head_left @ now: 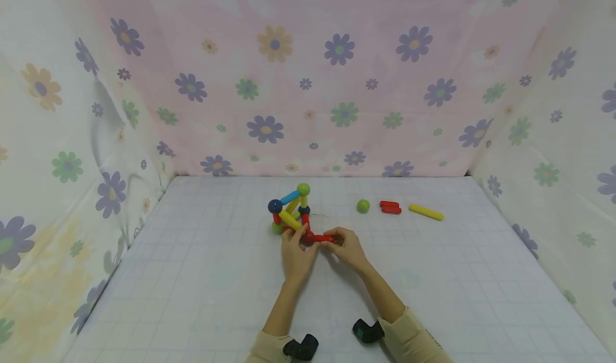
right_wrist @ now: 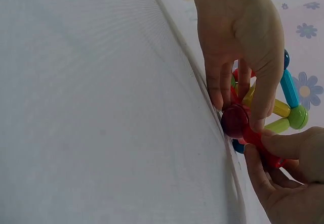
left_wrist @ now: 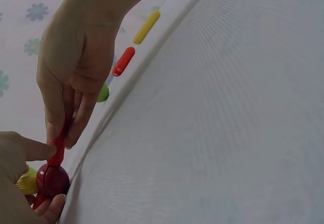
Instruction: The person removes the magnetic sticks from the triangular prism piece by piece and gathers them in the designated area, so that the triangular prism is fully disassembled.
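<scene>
A frame of coloured rods and balls stands on the table; a dark blue ball (head_left: 275, 206), a green ball (head_left: 303, 189), a light blue rod (head_left: 290, 197) and a yellow rod (head_left: 291, 220) show in it. At its near corner sits a dark red ball (right_wrist: 235, 121), which my left hand (head_left: 297, 256) grips, fingers around it. From that ball a short red rod (head_left: 322, 238) points right, its near end against the ball. My right hand (head_left: 347, 249) pinches this rod between thumb and fingers. In the left wrist view a left fingertip (left_wrist: 43, 151) also touches the rod.
To the right on the table lie a loose green ball (head_left: 363, 206), two short red rods (head_left: 390, 208) side by side, and a longer yellow rod (head_left: 426, 212). Flowered cloth walls (head_left: 337, 85) stand behind and at both sides of the white table (head_left: 202, 283).
</scene>
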Available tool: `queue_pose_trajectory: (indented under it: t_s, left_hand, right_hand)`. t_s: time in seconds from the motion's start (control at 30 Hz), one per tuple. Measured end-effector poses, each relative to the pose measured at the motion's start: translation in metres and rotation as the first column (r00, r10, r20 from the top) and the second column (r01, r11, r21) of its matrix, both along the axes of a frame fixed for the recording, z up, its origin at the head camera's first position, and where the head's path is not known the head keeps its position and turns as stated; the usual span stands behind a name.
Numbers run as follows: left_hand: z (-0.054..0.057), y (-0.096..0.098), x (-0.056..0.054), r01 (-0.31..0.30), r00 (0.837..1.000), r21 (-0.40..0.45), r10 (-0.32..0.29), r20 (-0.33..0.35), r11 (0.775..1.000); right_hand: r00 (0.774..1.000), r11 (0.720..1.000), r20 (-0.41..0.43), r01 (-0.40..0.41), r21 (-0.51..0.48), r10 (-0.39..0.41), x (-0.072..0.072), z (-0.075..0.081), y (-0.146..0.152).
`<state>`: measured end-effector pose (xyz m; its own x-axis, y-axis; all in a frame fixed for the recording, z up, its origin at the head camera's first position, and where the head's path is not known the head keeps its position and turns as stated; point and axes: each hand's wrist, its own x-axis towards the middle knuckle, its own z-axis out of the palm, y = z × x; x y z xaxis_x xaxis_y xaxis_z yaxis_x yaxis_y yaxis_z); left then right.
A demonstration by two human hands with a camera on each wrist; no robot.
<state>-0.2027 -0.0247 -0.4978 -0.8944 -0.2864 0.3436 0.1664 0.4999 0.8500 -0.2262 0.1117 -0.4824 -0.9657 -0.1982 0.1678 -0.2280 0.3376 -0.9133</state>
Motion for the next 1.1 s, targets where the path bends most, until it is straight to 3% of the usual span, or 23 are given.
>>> queue_pose_trajectory:
  t_s: [0.27, 0.6, 0.9, 1.1]
  left_hand:
    - [-0.006, -0.004, -0.006, 0.065, 0.996, -0.021, -0.064, 0.066, 0.998]
    - [-0.010, -0.014, -0.010, 0.119, 0.992, -0.024, -0.119, 0.032, 0.993]
    - [-0.011, -0.018, -0.010, 0.164, 0.980, 0.016, -0.165, 0.109, 0.986]
    - [-0.011, -0.021, -0.011, 0.181, 0.978, 0.028, -0.183, 0.103, 0.983]
  right_hand:
    - [0.998, 0.999, 0.051, -0.025, 0.038, 0.023, -0.003, -0.004, 0.006]
    - [0.987, 0.988, 0.051, -0.152, -0.005, 0.152, -0.009, -0.009, 0.018]
    - [0.992, 0.996, 0.090, -0.085, 0.009, 0.083, 0.006, 0.022, 0.030]
    - [0.995, 1.000, 0.099, -0.015, 0.006, 0.015, -0.009, 0.002, 0.068]
